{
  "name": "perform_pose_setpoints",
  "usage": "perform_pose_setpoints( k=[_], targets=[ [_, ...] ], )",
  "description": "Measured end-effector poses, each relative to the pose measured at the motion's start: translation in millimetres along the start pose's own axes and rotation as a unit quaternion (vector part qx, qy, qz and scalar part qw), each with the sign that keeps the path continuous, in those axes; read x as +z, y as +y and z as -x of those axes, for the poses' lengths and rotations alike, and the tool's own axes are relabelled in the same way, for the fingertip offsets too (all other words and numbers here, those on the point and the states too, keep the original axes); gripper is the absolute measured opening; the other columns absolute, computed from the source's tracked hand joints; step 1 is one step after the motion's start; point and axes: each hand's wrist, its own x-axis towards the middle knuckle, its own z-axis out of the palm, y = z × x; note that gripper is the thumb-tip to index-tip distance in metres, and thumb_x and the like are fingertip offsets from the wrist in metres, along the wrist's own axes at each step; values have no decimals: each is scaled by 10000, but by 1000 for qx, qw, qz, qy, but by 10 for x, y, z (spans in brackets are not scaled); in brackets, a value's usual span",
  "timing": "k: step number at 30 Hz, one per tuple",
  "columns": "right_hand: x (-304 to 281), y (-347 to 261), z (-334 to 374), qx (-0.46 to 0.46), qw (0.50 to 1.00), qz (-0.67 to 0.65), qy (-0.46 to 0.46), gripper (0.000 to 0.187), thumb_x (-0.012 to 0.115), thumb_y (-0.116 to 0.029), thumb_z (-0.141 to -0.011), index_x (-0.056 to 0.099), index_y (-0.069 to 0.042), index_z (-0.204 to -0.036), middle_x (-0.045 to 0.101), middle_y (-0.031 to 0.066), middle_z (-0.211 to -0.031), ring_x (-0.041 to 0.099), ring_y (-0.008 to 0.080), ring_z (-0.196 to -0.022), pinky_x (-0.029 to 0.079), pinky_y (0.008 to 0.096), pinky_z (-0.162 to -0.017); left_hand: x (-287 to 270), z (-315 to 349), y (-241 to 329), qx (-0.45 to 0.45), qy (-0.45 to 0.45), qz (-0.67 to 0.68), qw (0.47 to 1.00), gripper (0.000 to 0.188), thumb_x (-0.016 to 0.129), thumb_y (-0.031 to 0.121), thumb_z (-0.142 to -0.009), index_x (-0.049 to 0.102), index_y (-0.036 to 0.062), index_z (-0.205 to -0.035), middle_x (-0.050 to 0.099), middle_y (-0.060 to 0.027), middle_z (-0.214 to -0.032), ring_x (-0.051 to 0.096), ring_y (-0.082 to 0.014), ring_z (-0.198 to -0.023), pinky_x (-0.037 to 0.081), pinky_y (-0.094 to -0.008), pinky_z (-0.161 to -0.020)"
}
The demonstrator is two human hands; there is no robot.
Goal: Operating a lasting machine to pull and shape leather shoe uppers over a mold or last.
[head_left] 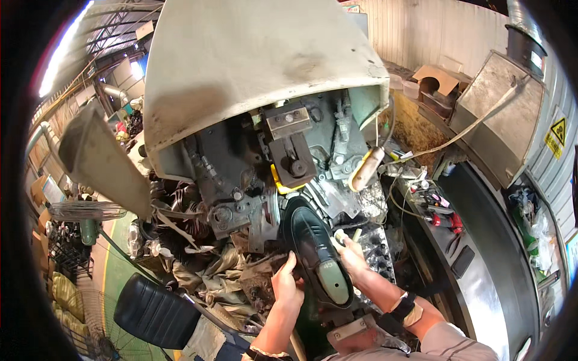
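Observation:
A black leather shoe upper (308, 233) is pulled over a green shoe last (333, 281), toe toward the machine and heel toward me. My left hand (287, 285) is at the shoe's left side, thumb up along its edge and fingers curled against it. On the other side, my right hand (351, 257) is closed around a small pale tool, whose whitish knob (340, 236) sticks out past the fingers; its exact kind is unclear. The shoe's toe is at the metal plates of a shoe-lasting machine (293, 157), under its dark central block.
A big cream hood (265, 66) overhangs the machine. A pale-handled object (366, 169) hangs at its right. On the right bench lie red-handled tools (448, 221) and a dark phone-like slab (462, 262). A black padded seat (158, 310) and crumpled cloths (223, 277) are at left.

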Motion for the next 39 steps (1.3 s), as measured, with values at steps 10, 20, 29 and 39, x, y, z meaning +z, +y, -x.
perform_pose_setpoints(
  k=[10,20,29,39],
  targets=[
    [127,-138,-47,21,997,-61,-37,338,632,-85,-975,510,-35,-1286,640,59,-1023,636,152,-851,556,310,-742,-39,-213,-22,3,-4,12,1000,251,671,247,-960,695,19,-1059,727,-89,-1008,689,-209,-854,541,-333,-764],
    [-25,-34,-186,27,999,-31,5,383,650,-100,-960,520,-16,-1311,645,49,-1085,625,134,-914,536,291,-809,69,-308,-190,-41,22,50,998,307,592,328,-987,688,66,-1117,721,-42,-1071,666,-191,-946,507,-361,-874],
    [5,121,-281,-19,997,-80,-6,373,634,-64,-967,514,-88,-1320,677,46,-1074,661,122,-850,573,293,-729,-37,-605,-412,-41,5,152,988,299,539,294,-1011,679,66,-1144,709,-71,-1155,661,-245,-1016,514,-405,-926],
    [11,163,-368,-52,994,-90,-24,631,683,-102,-944,339,-17,-1466,684,88,-1109,668,161,-940,557,299,-814,-55,-721,-493,35,-26,142,989,385,522,347,-1029,632,40,-1235,686,-89,-1178,665,-246,-1024,533,-388,-918]
  ],
)
